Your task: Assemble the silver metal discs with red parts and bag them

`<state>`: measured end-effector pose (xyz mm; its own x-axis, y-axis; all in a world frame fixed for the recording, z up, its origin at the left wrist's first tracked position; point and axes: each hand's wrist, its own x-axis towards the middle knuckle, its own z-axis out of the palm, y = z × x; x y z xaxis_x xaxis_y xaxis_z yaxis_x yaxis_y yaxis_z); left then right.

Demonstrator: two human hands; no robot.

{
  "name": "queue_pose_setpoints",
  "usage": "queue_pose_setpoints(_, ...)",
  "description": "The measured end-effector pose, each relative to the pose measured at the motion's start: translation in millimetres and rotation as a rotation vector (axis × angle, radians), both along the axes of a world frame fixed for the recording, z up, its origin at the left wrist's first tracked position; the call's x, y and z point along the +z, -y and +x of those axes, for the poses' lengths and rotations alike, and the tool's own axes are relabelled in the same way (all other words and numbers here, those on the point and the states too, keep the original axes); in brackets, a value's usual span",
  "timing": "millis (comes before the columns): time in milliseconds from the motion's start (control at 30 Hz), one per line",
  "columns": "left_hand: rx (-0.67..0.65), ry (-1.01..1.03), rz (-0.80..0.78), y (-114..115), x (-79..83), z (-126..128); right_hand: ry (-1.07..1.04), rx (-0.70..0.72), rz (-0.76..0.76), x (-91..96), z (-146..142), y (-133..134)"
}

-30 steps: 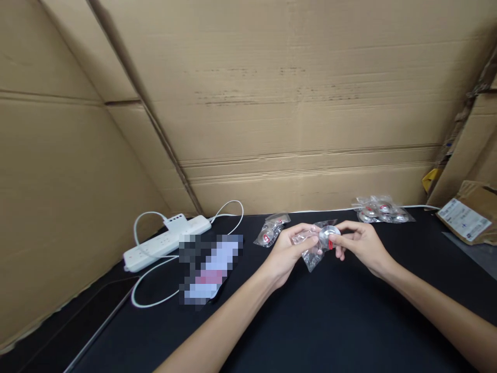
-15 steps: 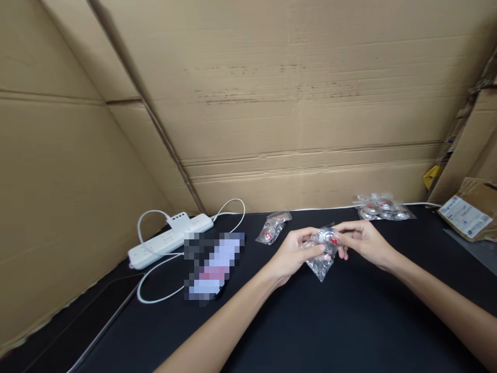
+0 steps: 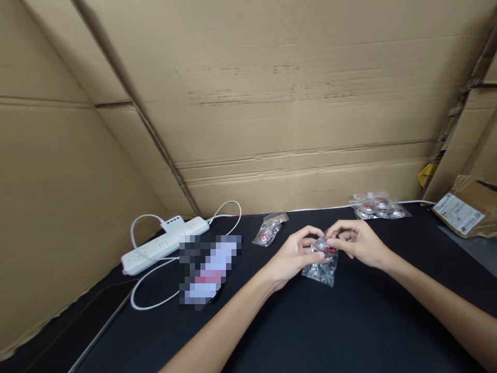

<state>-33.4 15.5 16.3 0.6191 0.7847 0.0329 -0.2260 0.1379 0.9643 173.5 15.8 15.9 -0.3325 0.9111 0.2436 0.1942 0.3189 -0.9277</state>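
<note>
Both my hands meet over the black table, pinching the top of a small clear plastic bag that hangs down between them. My left hand grips the bag's left edge with thumb and fingers closed. My right hand pinches a small round silver part with a red mark at the bag's mouth. Whether the part is inside the bag or only at its opening cannot be made out.
Another small bagged part lies just left of my hands. A pile of several bagged parts sits at the back right. A white power strip with its cable and a blurred flat object lie at left. Cardboard walls surround the table; a labelled cardboard parcel is far right.
The bag has swung from sticking out sideways to hanging straight down, and both hands have dropped slightly and drawn closer together. The silver part now sits lower, at the bag's mouth.
</note>
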Motion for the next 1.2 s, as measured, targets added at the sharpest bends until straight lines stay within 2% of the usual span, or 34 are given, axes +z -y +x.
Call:
queue_pose_setpoints(100,-0.003,-0.049,0.057,1.6,-1.9,2.7,0.017,-0.012,0.013,-2.1,0.0,-0.5)
queue_pose_setpoints(267,0.009,-0.049,0.101,2.5,-5.5,6.1,0.136,-0.085,0.19,-4.3,2.2,-0.7)
queue_pose_setpoints(433,0.097,-0.092,0.192,1.0,-9.0,7.4,0.241,-0.051,0.314,0.1,1.5,4.8)
queue_pose_setpoints(567,0.187,-0.023,0.157,1.6,-7.9,9.8,0.184,-0.12,0.372,2.8,-2.8,8.5)
queue_pose_setpoints(667,0.234,-0.004,0.132,3.1,-5.6,10.6,0.224,-0.168,0.409,2.9,-3.9,8.5)
queue_pose_setpoints(767,0.256,-0.017,0.13,4.4,-4.4,10.6,0.32,-0.109,0.384,3.1,-2.3,7.6)
queue_pose_setpoints(900,0.26,-0.009,0.172,5.1,-4.9,11.3,0.355,-0.025,0.228,6.1,-0.1,9.5)
queue_pose_setpoints(1033,0.249,0.002,0.173,3.8,-6.2,11.3,0.263,0.053,0.137,8.8,-0.3,11.4)
queue_pose_setpoints(1200,0.237,-0.053,0.2,1.3,-7.3,10.4,0.067,0.034,0.132,3.3,-0.4,6.3)
